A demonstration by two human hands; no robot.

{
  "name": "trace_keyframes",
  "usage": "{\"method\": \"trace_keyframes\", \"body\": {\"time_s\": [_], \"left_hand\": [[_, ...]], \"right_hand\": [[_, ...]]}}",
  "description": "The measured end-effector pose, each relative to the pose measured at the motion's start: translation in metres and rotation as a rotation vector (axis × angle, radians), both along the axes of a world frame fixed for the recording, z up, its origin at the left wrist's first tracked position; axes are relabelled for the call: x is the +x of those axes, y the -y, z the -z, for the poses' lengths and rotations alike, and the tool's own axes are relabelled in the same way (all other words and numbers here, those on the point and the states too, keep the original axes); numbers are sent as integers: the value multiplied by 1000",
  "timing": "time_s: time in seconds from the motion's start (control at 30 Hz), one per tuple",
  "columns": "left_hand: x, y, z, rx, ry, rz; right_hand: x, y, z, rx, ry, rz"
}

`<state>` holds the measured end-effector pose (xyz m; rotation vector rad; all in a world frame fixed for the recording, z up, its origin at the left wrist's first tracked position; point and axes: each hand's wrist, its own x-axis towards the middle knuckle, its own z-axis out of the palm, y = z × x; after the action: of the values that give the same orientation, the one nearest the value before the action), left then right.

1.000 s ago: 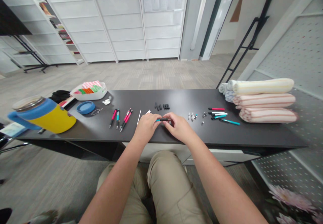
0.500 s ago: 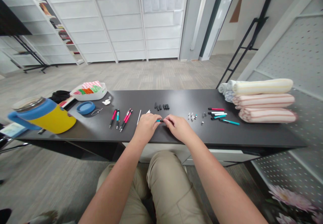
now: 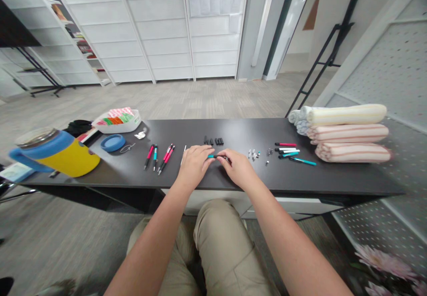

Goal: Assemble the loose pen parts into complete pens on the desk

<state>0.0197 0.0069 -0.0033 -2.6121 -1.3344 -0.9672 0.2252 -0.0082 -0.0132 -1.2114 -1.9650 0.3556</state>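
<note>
My left hand (image 3: pixel 195 162) is closed on the blue barrel of a pen (image 3: pixel 211 156), held level just above the desk. The fingers of my right hand (image 3: pixel 235 166) pinch the pen's black end. Beyond my hands lie several short black grip sleeves (image 3: pixel 219 141). Several pens (image 3: pixel 166 159), red and blue with black grips, rest to the left. A thin white refill (image 3: pixel 183 154) shows partly beside my left hand. To the right are small clear and metal pen parts (image 3: pixel 254 154) and several loose red, white and blue barrels (image 3: pixel 289 154).
A yellow and blue jug (image 3: pixel 71 156) stands at the left, near a blue lid (image 3: pixel 113 142) and a white basket (image 3: pixel 131 124) of colourful packets. Rolled towels (image 3: pixel 352 132) are stacked on the right of the black desk (image 3: pixel 187 129).
My right fingers have shifted slightly right along the pen, and more of its blue barrel and black part shows between my hands.
</note>
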Motion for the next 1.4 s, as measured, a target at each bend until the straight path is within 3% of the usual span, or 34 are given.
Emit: {"method": "trace_keyframes", "body": {"time_s": [0.13, 0.53, 1.2, 1.4], "left_hand": [[3, 2, -1, 31, -60, -47], [3, 5, -2, 68, -75, -15], [2, 7, -3, 28, -65, -14], [5, 7, -3, 43, -103, -45]], "right_hand": [[1, -1, 2, 31, -12, 19], [1, -2, 4, 53, -2, 27], [1, -2, 4, 47, 2, -15], [1, -3, 4, 42, 2, 47]]}}
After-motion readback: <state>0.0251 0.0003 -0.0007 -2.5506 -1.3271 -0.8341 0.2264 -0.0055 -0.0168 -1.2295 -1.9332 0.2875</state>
